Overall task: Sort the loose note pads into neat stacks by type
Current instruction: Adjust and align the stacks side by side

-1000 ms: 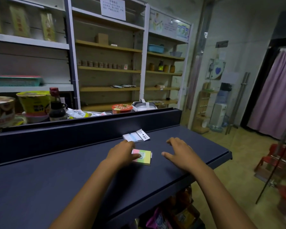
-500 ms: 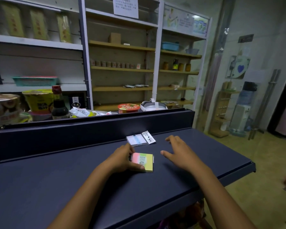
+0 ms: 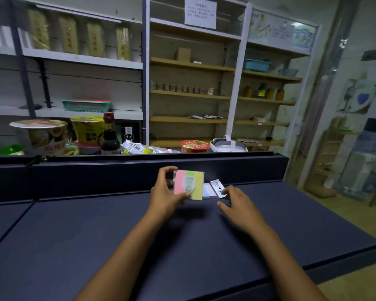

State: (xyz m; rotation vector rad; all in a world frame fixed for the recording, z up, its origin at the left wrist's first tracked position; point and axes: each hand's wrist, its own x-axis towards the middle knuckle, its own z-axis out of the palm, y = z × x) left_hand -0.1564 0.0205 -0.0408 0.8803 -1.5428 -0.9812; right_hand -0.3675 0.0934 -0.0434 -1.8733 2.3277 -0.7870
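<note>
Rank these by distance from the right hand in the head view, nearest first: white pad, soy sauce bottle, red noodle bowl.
1. White pad, at the right hand's fingertips, on the counter.
2. Red noodle bowl, behind the counter's back wall.
3. Soy sauce bottle, far left, among the cups.

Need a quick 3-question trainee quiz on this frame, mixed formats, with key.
1. True or false: the left hand holds the multicoloured pad lifted off the dark counter.
2. The white pad lies: A) on the counter, B) in the right hand, C) on a shelf.
3. Fill in: the right hand holds ____.

Key: 1 true; 2 A; 3 nothing.
</note>
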